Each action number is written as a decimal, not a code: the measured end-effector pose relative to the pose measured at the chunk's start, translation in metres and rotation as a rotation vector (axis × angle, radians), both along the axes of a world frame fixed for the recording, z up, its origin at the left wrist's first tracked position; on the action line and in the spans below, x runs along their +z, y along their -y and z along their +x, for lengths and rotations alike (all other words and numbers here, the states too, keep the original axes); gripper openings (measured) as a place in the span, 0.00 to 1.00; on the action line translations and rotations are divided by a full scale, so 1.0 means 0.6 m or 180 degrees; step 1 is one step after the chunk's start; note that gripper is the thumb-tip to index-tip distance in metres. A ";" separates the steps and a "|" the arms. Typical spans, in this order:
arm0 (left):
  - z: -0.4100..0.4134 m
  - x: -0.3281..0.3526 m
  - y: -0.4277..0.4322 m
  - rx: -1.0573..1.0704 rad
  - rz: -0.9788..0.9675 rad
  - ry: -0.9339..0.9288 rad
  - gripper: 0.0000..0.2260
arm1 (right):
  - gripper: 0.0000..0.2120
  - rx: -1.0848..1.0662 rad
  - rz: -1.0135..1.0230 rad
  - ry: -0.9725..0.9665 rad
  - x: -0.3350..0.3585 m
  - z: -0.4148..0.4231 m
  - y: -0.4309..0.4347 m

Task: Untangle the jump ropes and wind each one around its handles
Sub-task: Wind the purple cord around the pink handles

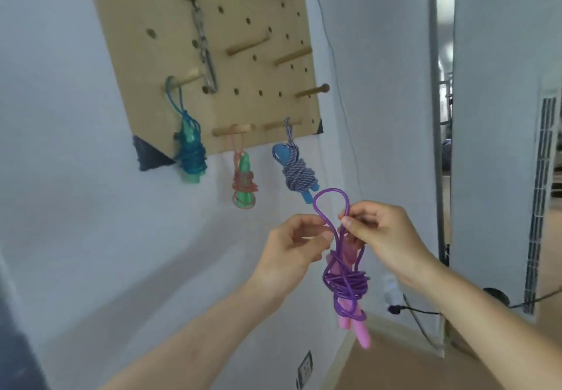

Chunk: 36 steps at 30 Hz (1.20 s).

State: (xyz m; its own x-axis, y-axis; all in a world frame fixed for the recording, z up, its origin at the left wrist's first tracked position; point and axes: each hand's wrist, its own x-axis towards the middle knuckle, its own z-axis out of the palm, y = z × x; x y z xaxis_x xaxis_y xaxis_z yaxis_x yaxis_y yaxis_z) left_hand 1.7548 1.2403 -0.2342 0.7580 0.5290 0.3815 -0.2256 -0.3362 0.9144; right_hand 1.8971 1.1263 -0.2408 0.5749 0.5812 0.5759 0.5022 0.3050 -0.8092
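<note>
1. Left grip (292,246) pinches the left strand of the purple rope (346,283) just under its free loop. Right grip (386,234) pinches the right strand between thumb and forefinger. Both grips are narrow and hold only this cord.
2. You hold the purple rope in the air, below and to the right of the pegboard (213,55), near its lower right corner.
3. The task looks nearly finished.
   - Three wound ropes hang from pegs along the pegboard's lower part: a teal rope (190,152) at lower left, a red rope (244,185) at bottom middle, and a braided rope (296,170) toward bottom right.
   - The purple rope appears wound too, with its coils crossing around the pink handles (362,332) and one loop standing free on top.
   - What seems left is to settle that loop and perhaps hang it. A bare peg (313,90) juts from the pegboard's right edge.
4. Materials and shapes:
   - The purple cord is thin, smooth and glossy, like plastic tubing. Its pink handles are slim and rounded.
   - The braided rope is thick, blue-and-white twisted fibre on blue handles.
   - The red and teal cords look thin and translucent. The red one wraps green handles.
   - The pegboard is pale wood with round holes and wooden dowel pegs.
</note>
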 end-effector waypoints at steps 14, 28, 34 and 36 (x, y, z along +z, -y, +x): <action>-0.066 0.247 -0.024 0.1141 0.0655 0.0859 0.02 | 0.04 0.0060 0.0600 0.0413 0.249 -0.068 -0.087; 0.080 0.415 -0.107 0.1594 0.0540 0.0979 0.06 | 0.05 -0.0596 0.0972 -0.0051 0.429 0.020 -0.190; 0.137 0.439 -0.147 0.1842 0.0412 0.1073 0.07 | 0.03 -0.0766 0.0915 -0.0150 0.453 0.056 -0.235; 0.145 0.442 -0.162 0.1873 0.0343 0.1097 0.07 | 0.06 -0.0730 0.0862 -0.0138 0.459 0.064 -0.247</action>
State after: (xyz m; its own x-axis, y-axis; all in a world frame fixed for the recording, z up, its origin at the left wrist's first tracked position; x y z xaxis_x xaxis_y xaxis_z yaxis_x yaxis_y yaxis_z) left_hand 1.8416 1.3373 0.0309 0.1823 0.7609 0.6227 -0.2496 -0.5767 0.7779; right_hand 1.9354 1.2743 0.0347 0.7000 0.2639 0.6636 0.5494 0.3945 -0.7365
